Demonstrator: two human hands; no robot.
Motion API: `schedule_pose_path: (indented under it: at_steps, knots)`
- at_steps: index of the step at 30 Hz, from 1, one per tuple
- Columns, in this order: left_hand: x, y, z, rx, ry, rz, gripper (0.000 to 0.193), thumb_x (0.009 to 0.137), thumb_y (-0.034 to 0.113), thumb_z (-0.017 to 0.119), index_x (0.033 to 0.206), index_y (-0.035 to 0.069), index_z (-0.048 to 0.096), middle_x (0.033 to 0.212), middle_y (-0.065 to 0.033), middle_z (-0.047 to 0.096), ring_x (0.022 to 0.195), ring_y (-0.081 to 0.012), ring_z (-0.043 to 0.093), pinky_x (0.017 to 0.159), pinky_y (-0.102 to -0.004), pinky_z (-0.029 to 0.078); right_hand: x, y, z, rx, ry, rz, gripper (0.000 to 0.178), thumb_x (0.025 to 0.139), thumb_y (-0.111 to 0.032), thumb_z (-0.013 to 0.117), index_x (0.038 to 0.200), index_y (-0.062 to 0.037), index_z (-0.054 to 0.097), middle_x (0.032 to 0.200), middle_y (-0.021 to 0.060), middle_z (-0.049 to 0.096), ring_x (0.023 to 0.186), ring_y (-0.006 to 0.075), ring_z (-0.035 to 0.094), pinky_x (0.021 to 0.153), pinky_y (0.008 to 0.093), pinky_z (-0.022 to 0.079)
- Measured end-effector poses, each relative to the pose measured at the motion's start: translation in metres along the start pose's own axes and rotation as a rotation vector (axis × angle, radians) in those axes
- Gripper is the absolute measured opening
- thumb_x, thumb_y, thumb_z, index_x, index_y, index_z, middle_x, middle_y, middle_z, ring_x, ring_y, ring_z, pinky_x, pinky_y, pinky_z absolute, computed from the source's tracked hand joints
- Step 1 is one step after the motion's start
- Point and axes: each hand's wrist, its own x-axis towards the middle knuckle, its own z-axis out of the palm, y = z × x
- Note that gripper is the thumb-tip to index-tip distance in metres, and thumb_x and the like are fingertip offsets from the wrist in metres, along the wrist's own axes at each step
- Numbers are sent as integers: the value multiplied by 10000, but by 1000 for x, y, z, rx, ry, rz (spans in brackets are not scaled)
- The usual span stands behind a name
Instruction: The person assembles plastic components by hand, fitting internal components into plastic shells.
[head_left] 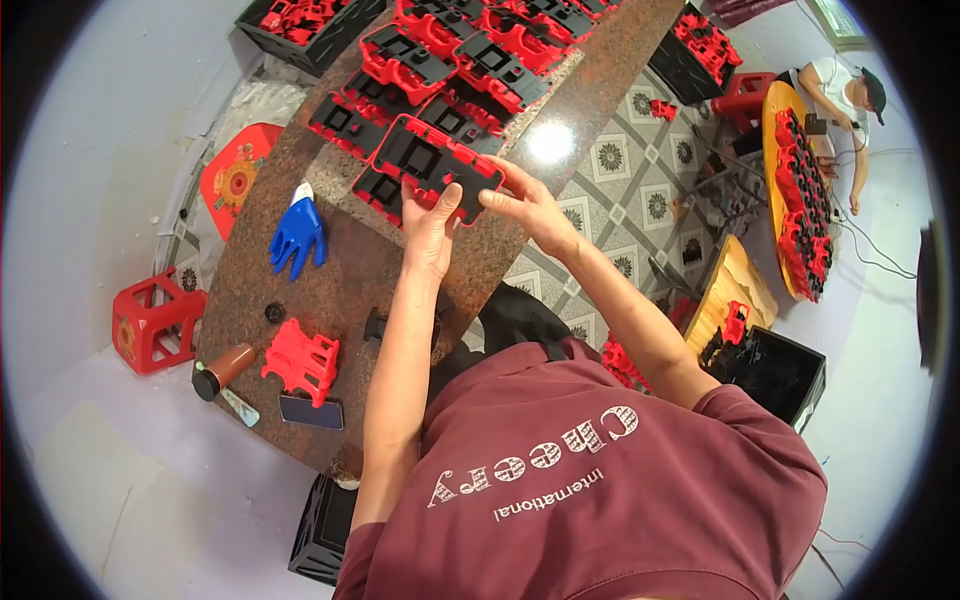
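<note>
A red-and-black plastic housing [415, 152], flat and rectangular with a square recess, is held up in both my hands at the near end of a pile. My left hand [432, 232] grips its near edge, thumb on the black face. At its right end my right hand [532, 207] is closed round the corner, thumb on top. Just beyond, stacked red-and-black housings [405, 62] cover the far part of the stone table [350, 235]. How far the held one touches those beneath it, I cannot tell.
Left on the table lie a blue glove [298, 240], a bare red plastic part [302, 358], a dark phone [312, 412] and a brown bottle [232, 366]. A red stool [160, 322] stands left. At right, a person [838, 95] works beside a round table of housings [805, 215]; a black crate [775, 375] is nearer.
</note>
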Motion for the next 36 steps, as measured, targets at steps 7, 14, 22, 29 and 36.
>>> schedule_pose_path:
  at_steps: [7,14,22,29,36]
  knots:
    - [-11,-36,3,129,174,20,647,840,80,756,1377,86,395,1267,-59,549,1120,-176,575,977,-353,483,-4,26,-11,-43,108,109,480,909,-175,650,1352,-22,545,1107,17,642,1003,107,580,897,280,474]
    - [2,-25,18,366,251,-92,703,912,282,703,1453,73,306,1234,-114,535,1108,-205,536,972,-396,448,39,40,-64,325,176,125,379,931,-205,616,1281,-66,574,1148,0,632,1039,110,581,924,299,464]
    - [-19,-30,-51,1137,714,67,756,873,247,717,1444,7,284,1387,-223,338,1305,-342,321,1026,-472,371,82,53,-86,321,155,86,322,949,-252,590,1232,-98,582,1127,-5,635,993,106,569,884,287,445]
    - [-41,-45,-85,900,707,-32,813,831,215,747,1460,18,271,1419,-237,309,1355,-364,278,1106,-471,286,89,75,-74,243,207,-37,378,975,-305,549,1290,-97,557,1177,1,626,1074,105,555,947,313,409]
    - [-113,1,-132,908,856,111,693,853,219,726,1419,28,373,1383,-211,367,1225,-302,439,1024,-402,383,85,65,-78,39,368,-106,537,980,-383,552,1384,-38,473,1279,62,566,1179,160,510,968,349,413]
